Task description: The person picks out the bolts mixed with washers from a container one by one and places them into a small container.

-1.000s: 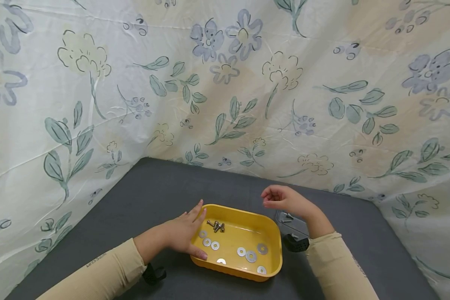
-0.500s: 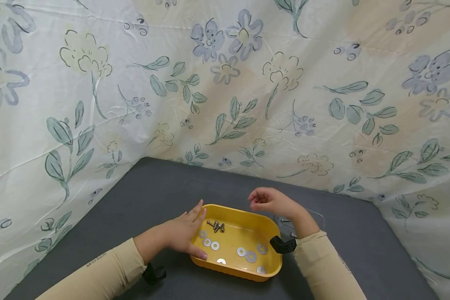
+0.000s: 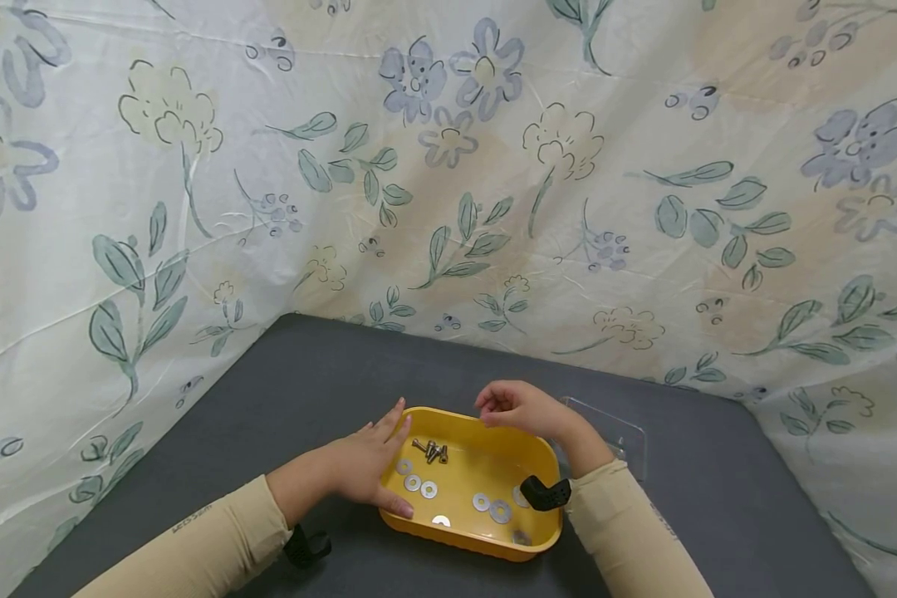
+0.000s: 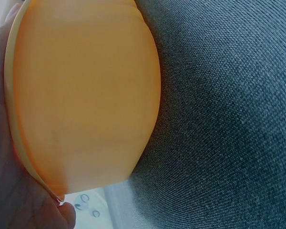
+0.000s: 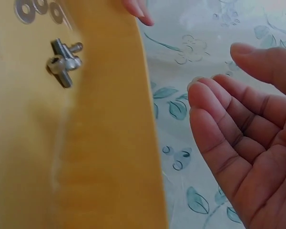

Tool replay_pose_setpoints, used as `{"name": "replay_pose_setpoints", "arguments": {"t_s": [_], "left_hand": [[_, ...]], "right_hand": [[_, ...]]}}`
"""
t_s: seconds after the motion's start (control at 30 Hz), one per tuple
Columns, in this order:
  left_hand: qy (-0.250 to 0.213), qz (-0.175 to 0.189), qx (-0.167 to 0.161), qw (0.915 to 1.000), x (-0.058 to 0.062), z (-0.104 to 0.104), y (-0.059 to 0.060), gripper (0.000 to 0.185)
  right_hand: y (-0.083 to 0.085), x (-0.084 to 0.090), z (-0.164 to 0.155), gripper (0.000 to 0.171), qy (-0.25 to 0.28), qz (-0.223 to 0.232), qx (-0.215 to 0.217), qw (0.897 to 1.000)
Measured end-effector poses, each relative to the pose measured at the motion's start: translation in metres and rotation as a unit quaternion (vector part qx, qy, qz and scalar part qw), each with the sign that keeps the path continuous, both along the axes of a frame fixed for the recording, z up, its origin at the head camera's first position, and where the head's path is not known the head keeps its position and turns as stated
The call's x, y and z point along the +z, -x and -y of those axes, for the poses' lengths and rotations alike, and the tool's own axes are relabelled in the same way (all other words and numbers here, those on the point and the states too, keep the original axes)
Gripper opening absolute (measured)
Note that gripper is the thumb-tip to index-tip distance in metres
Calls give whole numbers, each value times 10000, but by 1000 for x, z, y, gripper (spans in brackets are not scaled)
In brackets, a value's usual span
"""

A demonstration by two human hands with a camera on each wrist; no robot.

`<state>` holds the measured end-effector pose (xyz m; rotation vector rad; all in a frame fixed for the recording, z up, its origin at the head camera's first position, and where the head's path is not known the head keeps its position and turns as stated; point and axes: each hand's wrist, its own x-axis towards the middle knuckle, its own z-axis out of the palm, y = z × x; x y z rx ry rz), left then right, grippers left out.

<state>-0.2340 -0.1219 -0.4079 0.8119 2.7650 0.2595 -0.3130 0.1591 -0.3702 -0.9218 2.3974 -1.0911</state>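
Note:
A yellow tray (image 3: pixel 467 475) sits on the dark grey table with several metal screws (image 3: pixel 431 451) bunched toward its left end. Several flat washers (image 3: pixel 500 511) lie scattered across its floor. My left hand (image 3: pixel 362 467) rests over the tray's left rim, fingers spread and fairly straight; the left wrist view shows it against the yellow wall (image 4: pixel 86 95). Above the far rim is my right hand (image 3: pixel 523 409). In the right wrist view its fingers (image 5: pixel 212 129) are loosely bent, the thumb apart, and the palm bears nothing.
Right of the tray lies a clear plastic container (image 3: pixel 631 448), partly hidden by my right forearm. A black wrist mount (image 3: pixel 546 494) on that arm overlaps the tray's right end. A floral curtain (image 3: pixel 448 208) hangs behind the table (image 3: pixel 344 357).
My right hand has moved left, from beside the clear container to over the tray's far rim, uncovering part of the container's right side. The left hand and the tray have stayed put.

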Motion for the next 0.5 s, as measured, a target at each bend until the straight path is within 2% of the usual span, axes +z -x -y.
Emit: {"name": "replay_pose_setpoints", "arguments": {"t_s": [0.2, 0.5], "left_hand": [[5, -21, -14, 10000, -1, 0, 1, 122], [-41, 5, -22, 10000, -1, 0, 1, 122]], "right_hand": [[-2, -7, 9, 25, -68, 103, 184, 9998], [-5, -18, 20, 29, -180, 143, 451, 9987]]}}
